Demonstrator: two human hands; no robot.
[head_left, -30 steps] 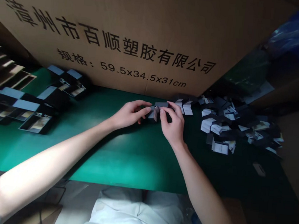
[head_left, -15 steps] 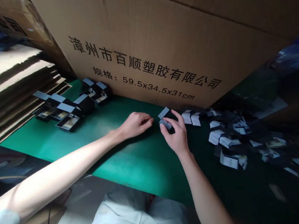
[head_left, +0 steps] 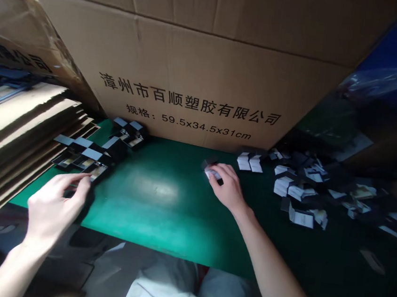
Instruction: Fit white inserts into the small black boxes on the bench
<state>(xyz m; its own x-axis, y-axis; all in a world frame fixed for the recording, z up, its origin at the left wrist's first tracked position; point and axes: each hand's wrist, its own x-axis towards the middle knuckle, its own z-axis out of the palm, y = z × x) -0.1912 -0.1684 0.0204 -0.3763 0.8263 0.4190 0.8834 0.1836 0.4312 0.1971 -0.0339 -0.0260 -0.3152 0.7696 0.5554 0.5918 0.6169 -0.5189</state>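
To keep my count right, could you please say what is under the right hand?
Under the right hand, a small black-and-white piece partly shows; the rest is covered, so unseen.

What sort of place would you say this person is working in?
Probably a small packing workshop: a large brown cardboard carton with printed Chinese lettering, a green-topped worktable, and many small black boxes with pale panels.
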